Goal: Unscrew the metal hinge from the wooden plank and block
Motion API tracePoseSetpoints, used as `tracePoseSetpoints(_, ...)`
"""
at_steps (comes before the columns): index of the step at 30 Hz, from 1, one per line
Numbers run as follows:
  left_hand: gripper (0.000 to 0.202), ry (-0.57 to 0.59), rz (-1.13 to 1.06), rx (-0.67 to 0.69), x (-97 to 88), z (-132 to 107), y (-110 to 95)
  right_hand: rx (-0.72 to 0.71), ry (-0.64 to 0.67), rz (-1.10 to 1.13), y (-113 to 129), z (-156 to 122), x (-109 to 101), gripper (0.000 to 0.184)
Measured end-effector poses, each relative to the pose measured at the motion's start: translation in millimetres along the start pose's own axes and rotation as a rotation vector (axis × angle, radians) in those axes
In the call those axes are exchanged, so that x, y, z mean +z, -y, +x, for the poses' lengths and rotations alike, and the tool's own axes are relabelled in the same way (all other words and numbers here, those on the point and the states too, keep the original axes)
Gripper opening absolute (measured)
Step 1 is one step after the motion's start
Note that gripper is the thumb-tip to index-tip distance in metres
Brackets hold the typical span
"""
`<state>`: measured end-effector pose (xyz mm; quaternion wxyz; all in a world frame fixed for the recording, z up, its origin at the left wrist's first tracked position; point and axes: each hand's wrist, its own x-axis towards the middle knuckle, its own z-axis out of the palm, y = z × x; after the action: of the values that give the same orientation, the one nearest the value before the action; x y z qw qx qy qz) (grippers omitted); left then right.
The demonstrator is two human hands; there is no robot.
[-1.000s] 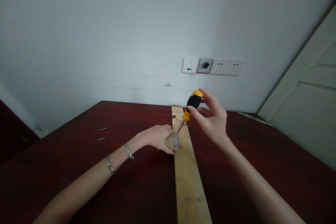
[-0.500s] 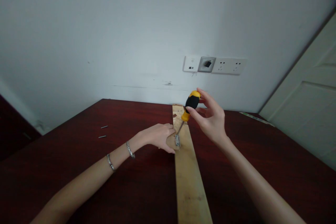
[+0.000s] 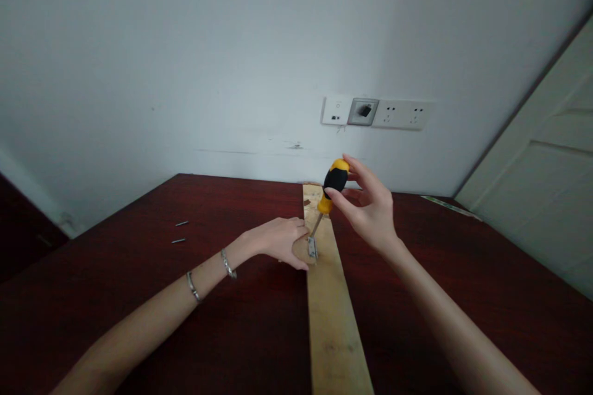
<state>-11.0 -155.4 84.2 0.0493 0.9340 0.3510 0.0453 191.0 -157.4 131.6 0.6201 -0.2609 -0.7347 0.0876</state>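
Observation:
A long pale wooden plank [image 3: 331, 308] lies lengthwise on the dark red table [image 3: 139, 284]. A small metal hinge [image 3: 312, 247] sits at its left edge. My left hand [image 3: 278, 241] rests on the table, fingers pressed against the plank's edge and the hinge. My right hand [image 3: 368, 207] grips the yellow and black handle of a screwdriver [image 3: 332, 184] with its fingertips. The screwdriver's shaft slants down, its tip at the hinge. Two bracelets circle my left wrist.
Two small screws [image 3: 179, 231] lie on the table at the left. A row of wall sockets [image 3: 375, 113] is on the white wall behind. A pale door [image 3: 546, 185] stands at the right. A thin strip [image 3: 447, 207] lies at the table's far right corner.
The screwdriver and my right hand have shifted slightly left and up in the view. My left hand stays against the hinge.

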Motion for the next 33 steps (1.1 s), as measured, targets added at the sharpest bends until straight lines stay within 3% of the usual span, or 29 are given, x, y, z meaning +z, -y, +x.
tracePoseSetpoints(19,0.064,-0.016,-0.051,0.031,-2.3,-1.9,-0.3,-0.024,0.010,0.007,-1.9,-0.8,0.1,0.059)
tracePoseSetpoints(33,0.059,-0.012,-0.089,0.004,0.4,-0.7,0.7,0.012,0.096,0.075,-1.0,-1.7,-1.9,0.061)
